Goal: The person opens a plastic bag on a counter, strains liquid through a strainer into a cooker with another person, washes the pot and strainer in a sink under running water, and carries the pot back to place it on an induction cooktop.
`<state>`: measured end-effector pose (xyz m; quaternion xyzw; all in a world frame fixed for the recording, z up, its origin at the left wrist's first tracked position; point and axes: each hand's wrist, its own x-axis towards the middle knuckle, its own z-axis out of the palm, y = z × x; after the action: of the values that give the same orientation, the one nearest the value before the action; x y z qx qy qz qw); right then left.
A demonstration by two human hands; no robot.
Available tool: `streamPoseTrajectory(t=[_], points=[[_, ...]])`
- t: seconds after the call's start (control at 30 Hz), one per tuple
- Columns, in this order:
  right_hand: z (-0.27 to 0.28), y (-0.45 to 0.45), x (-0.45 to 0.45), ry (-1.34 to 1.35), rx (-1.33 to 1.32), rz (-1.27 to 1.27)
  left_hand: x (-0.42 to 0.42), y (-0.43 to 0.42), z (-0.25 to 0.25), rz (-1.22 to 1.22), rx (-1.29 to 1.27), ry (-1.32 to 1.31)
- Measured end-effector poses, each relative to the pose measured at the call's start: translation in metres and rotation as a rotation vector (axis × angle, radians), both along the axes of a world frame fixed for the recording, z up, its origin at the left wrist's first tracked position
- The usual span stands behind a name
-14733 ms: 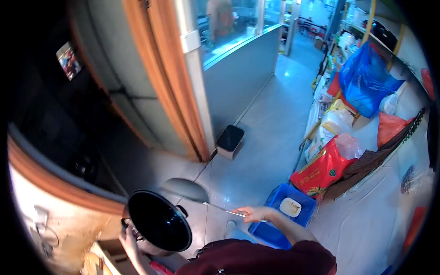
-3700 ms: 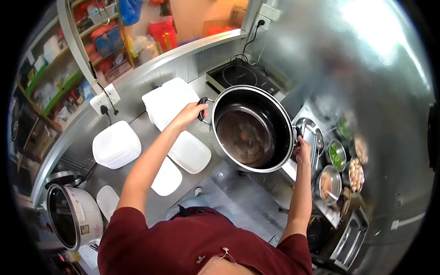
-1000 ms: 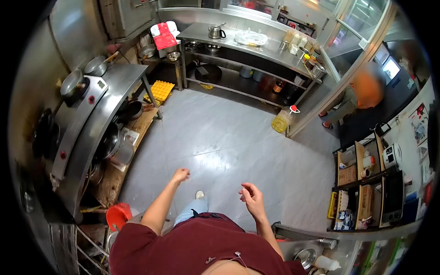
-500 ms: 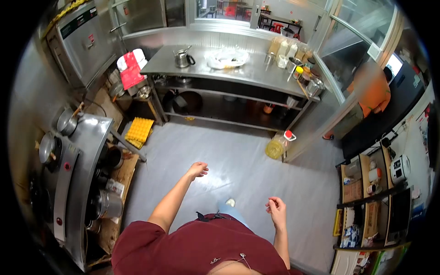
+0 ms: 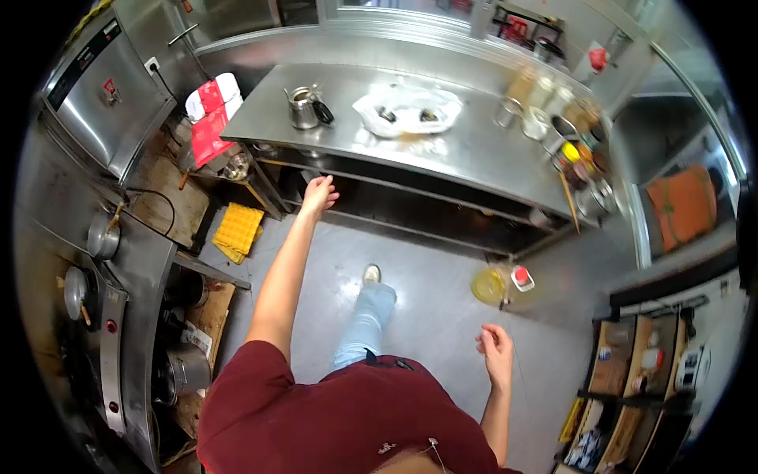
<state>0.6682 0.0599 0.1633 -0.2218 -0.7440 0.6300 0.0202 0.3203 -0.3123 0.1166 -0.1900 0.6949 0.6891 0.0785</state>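
My left hand is held forward, its fingers loosely curled, just short of the front edge of a steel table. My right hand hangs over the floor at the lower right, fingers half bent and partly apart, holding nothing. On the table stand a steel pot with a black handle and, right of it, a white plastic bag with small dark things in it. Jars and bottles, among them a yellow-capped one, crowd the table's right end.
A gas stove with pans is at the left, pots on a shelf below. Yellow egg trays lie on the floor. An oil jug stands by the right table leg. A person in orange is behind glass; shelves stand lower right.
The table has come nearer since half a second ago, and my left hand reaches farther forward. Earlier both hands held a large pot by its handles; now it is out of view.
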Motion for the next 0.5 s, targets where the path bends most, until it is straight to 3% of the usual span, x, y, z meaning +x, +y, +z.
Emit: streamPoseTrajectory(t=[0.27, 0.43, 0.5], points=[[-0.029, 0.005, -0.214, -0.222, -0.219, -0.007, -0.243, 0.000, -0.012, 0.220, -0.050, -0.056], [-0.047, 0.053, -0.363, -0.084, 0.145, 0.000, -0.286, -0.012, -0.056, 0.360, -0.121, 0.100], [-0.059, 0.067, -0.430, -0.018, 0.348, 0.038, -0.292, -0.017, -0.046, 0.259, -0.215, 0.011]])
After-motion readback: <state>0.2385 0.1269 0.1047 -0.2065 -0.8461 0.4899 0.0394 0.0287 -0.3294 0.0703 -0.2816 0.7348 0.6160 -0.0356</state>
